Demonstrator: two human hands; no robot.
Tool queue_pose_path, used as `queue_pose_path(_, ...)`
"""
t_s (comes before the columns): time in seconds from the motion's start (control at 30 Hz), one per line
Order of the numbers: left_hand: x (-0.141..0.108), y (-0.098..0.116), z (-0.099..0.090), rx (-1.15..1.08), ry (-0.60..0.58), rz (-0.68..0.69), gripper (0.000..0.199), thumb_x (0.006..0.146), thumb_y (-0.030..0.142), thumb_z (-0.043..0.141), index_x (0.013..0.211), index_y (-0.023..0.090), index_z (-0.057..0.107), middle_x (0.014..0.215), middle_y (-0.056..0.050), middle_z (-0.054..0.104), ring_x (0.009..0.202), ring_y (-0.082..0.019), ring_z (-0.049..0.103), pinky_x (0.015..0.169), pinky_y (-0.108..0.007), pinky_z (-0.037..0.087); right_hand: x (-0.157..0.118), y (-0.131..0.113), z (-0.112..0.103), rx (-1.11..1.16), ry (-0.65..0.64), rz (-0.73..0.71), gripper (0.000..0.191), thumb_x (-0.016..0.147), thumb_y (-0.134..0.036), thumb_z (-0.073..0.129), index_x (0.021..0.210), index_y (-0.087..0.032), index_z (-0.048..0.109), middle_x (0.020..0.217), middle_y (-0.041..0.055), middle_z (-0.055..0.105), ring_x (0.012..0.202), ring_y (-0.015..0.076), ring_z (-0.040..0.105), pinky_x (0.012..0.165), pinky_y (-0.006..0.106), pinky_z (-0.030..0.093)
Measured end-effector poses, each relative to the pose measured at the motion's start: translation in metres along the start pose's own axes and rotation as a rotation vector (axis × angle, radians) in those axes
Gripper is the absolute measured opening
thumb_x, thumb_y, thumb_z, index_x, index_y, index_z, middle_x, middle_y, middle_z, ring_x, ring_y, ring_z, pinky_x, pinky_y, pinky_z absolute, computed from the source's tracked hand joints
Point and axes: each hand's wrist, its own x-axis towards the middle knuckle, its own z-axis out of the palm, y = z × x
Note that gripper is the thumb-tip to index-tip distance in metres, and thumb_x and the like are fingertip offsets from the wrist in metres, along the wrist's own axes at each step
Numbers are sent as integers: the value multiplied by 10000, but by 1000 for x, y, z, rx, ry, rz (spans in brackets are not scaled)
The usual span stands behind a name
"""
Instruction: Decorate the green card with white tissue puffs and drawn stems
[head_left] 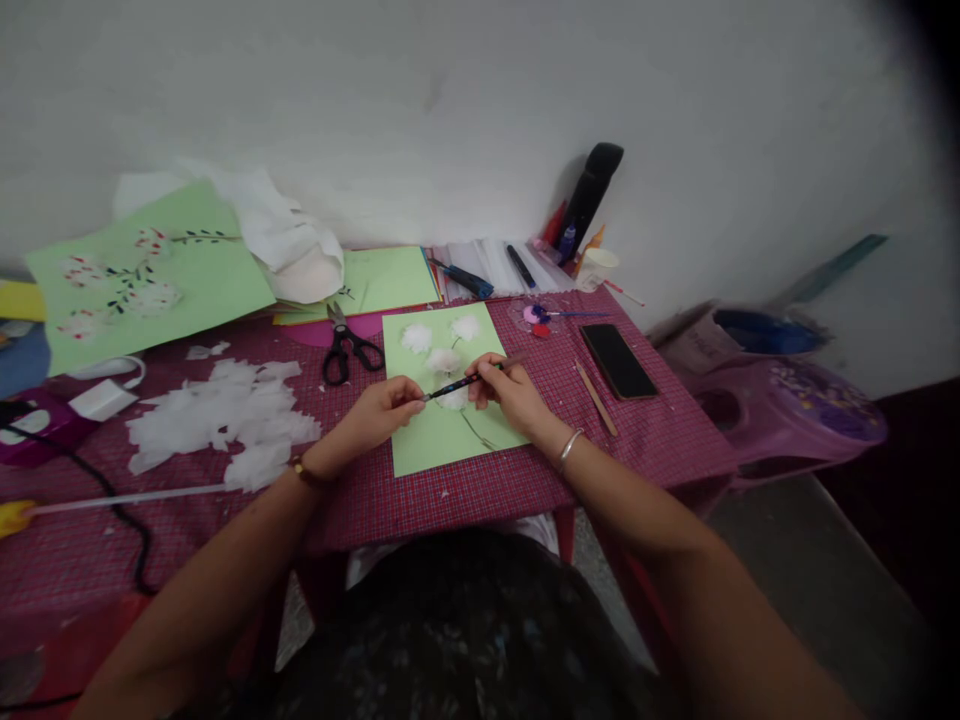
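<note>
Both of my hands are on a slim dark pencil-like stick (457,385) with a patterned barrel; its exact kind is hard to tell. My left hand (386,408) pinches its left end between thumb and fingertips. Farther along, my right hand (514,393) grips the barrel. Beneath them lies a light green sheet (420,450) bearing several fluffy white paper flowers (417,338) and thin drawn stems (476,432). My right hand partly covers the lowest flower (453,400).
Left of the sheet are black-handled scissors (346,348) and a pile of torn white tissue (217,415). A phone (619,360), a wooden stick (597,400) and a paint palette (537,318) lie to the right. A decorated green sheet (97,270) stands at back left.
</note>
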Motion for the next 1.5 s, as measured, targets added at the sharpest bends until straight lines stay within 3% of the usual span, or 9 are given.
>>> queue_pose_path(0.2,-3,7,1,0,-22,3,216,802,371,590,870,166,595,633,39,525,546,-103,472,511,-228,379,-2,-2,0,10,0,2,340,831,-528,652,846,-189,630,612,-21,658,480,88,552,478,215,436)
queue_pose_path(0.33,-3,5,0,29,7,24,202,816,368,573,860,172,592,666,25,552,571,-106,476,520,-231,391,5,-10,-9,10,121,-20,296,811,-485,671,803,-196,609,560,-41,610,465,82,531,471,211,426)
queue_pose_path(0.47,0,-6,4,-73,85,0,164,816,341,546,879,193,515,675,29,570,533,-97,489,503,-233,411,30,-23,-32,53,254,31,234,770,-411,701,770,-213,576,505,-71,542,437,75,480,486,219,452)
queue_pose_path(0.63,2,-8,7,-182,149,-110,155,821,291,517,895,225,398,714,28,632,481,-80,489,458,-214,379,69,-23,-46,53,218,159,213,743,-373,703,810,-201,599,557,-50,598,460,80,513,471,218,446)
queue_pose_path(0.8,0,-6,6,-184,73,-160,199,807,323,569,947,211,482,695,29,643,545,-106,539,517,-232,425,86,-5,-37,-25,144,152,232,738,-379,697,842,-203,585,611,-31,654,481,91,557,498,226,454)
queue_pose_path(1.0,-3,-6,2,-73,-40,-90,131,829,308,558,890,201,600,796,2,678,752,-149,632,687,-264,493,83,8,-27,-59,197,109,174,806,-381,651,864,-231,584,631,-22,658,560,132,601,569,271,498)
queue_pose_path(1.5,-5,-13,-3,-74,-85,-92,142,858,293,535,882,210,647,783,2,666,715,-141,615,647,-242,491,90,20,-38,-186,239,95,181,876,-406,602,855,-228,630,636,-10,642,546,138,575,542,281,469)
